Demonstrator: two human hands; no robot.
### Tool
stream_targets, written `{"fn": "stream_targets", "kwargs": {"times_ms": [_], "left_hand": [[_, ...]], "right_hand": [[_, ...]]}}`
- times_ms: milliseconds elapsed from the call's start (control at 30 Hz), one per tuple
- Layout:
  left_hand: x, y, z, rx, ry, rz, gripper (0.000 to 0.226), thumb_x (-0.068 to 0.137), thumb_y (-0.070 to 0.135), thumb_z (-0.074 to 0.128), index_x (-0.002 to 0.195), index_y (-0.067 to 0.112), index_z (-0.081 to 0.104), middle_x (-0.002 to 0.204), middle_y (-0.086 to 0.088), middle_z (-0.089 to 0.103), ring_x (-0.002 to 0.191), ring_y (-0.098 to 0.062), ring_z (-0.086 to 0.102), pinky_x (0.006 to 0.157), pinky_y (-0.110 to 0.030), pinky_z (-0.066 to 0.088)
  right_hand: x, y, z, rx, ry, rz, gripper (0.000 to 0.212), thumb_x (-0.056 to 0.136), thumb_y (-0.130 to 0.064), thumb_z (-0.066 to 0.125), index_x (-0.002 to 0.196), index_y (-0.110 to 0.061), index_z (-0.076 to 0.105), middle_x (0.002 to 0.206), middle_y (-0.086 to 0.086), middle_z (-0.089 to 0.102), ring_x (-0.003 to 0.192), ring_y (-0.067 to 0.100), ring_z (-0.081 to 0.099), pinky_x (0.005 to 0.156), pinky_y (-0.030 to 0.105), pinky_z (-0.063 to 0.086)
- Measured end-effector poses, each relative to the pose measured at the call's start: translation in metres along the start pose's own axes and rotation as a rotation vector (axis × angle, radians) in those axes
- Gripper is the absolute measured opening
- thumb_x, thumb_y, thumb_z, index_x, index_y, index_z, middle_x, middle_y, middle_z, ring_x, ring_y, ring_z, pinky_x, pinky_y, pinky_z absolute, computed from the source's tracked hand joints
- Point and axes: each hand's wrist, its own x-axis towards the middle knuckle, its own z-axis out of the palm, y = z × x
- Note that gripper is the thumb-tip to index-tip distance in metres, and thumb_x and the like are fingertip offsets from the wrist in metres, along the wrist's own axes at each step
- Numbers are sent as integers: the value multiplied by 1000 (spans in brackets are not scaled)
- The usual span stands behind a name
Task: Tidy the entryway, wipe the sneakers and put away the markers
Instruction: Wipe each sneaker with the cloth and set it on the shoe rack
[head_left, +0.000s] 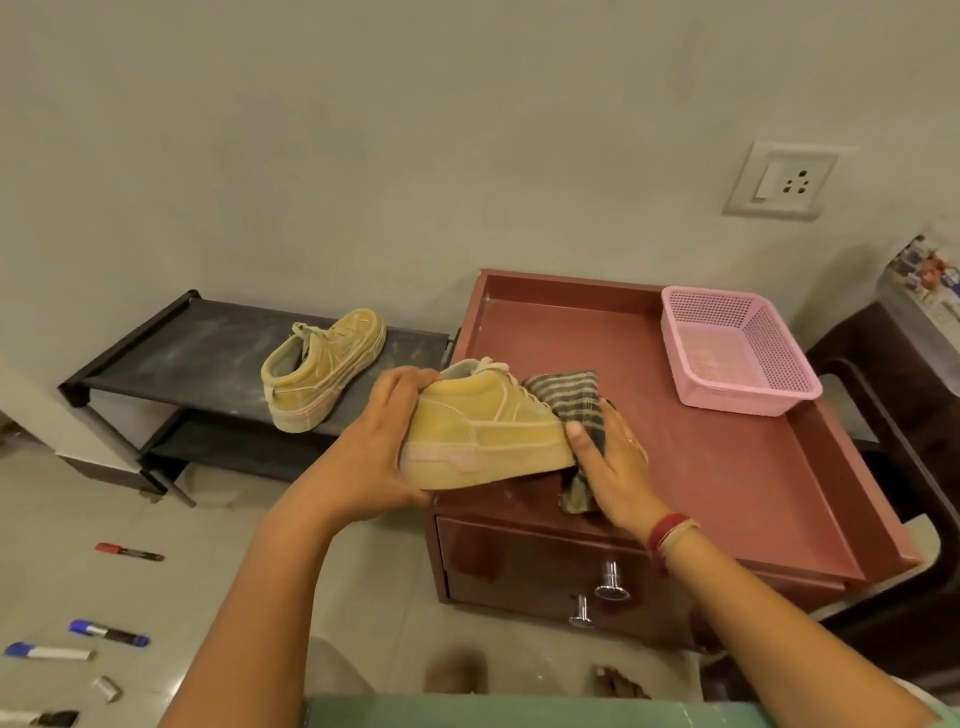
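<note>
Left hand (387, 452): fingers curled round the heel end of the yellow suede high-top sneaker (483, 436), thumb under the sole.
Right hand (613, 467): grips the grey-and-tan striped cloth (571, 397) and presses it against the toe end of the held sneaker; thumb lies on the sneaker's side.
Held sneaker: on its side, over the front left corner of the maroon tray-topped bench (727, 478).
Second yellow sneaker (324, 374): upright on the top shelf of the black shoe rack (171, 353), left of the bench.
Pink perforated plastic basket (727, 400): on the bench, far right corner.
Markers: red marker (129, 552), two blue markers (109, 633) and a black marker (47, 719) lie apart on the tiled floor (208, 545), lower left.
</note>
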Motion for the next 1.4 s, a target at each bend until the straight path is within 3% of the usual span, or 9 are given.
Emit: {"fn": "stream_targets", "kwargs": {"times_ms": [100, 167, 333, 467, 633, 833, 933, 1200, 1400], "left_hand": [[-3, 5, 2, 29, 4, 8, 95, 59, 31, 81, 134, 37, 22, 130, 22, 18, 111, 0, 35, 84, -19, 38], [-5, 8, 1, 46, 20, 2, 93, 58, 37, 78, 133, 36, 23, 129, 23, 18, 108, -2, 39, 81, -20, 41], [-9, 14, 6, 67, 88, -21, 95, 57, 36, 83, 133, 33, 26, 131, 17, 22, 106, -7, 45, 82, -29, 50], [-17, 14, 2, 44, 246, -14, 97, 54, 39, 85, 133, 29, 29, 126, 15, 25, 104, 6, 36, 74, -21, 47], [-15, 3, -11, 95, 509, -84, 106, 50, 40, 89, 133, 26, 25, 124, 18, 15, 114, -10, 34, 79, -17, 42], [2, -36, -38, 265, 478, -119, 107, 52, 33, 89, 134, 21, 22, 124, 4, 19, 103, -15, 40, 73, -30, 52], [20, -62, -38, 361, 425, -147, 105, 54, 31, 89, 134, 18, 23, 128, -4, 21, 99, -24, 48, 70, -36, 55], [71, -138, 15, 477, 365, -303, 103, 56, 12, 88, 134, 22, 22, 137, -16, 25, 120, -41, 43, 90, -47, 47], [67, -158, 31, 445, 278, -240, 99, 62, 7, 82, 135, 28, 18, 138, -15, 21, 124, -42, 37, 88, -45, 48]], "right_hand": [[12, -7, -12, 193, -80, 133, 37, 94, -54, 34, 109, -26, 53, 110, -7, 57, 104, 5, 51, 77, -5, 29], [25, -6, -14, 296, -103, 244, 25, 98, -39, 38, 108, -25, 56, 104, -7, 60, 103, 9, 54, 75, -5, 34], [34, -9, -29, 600, 137, 481, 39, 95, -44, 43, 116, -15, 59, 114, 6, 64, 109, 24, 58, 101, 42, 43], [17, -37, -52, 895, 221, 498, 36, 96, -38, 45, 116, -11, 58, 102, 8, 67, 90, 25, 64, 92, 50, 48], [3, -51, -61, 1220, 75, 750, 39, 95, -42, 45, 112, -10, 58, 100, 15, 70, 85, 35, 67, 71, 61, 52], [11, -54, -46, 1227, -6, 877, 46, 93, -45, 47, 117, -8, 58, 113, 18, 64, 102, 37, 60, 87, 66, 42], [18, -57, -38, 1224, -27, 858, 41, 93, -42, 50, 111, -7, 59, 104, 18, 67, 90, 35, 63, 77, 61, 50], [40, -60, -19, 1164, -16, 722, 39, 92, -43, 52, 107, -8, 61, 96, 17, 70, 82, 37, 65, 82, 65, 47], [45, -64, -14, 1155, -94, 715, 37, 93, -40, 51, 107, -7, 61, 82, 12, 72, 57, 27, 68, 48, 39, 56]]}}
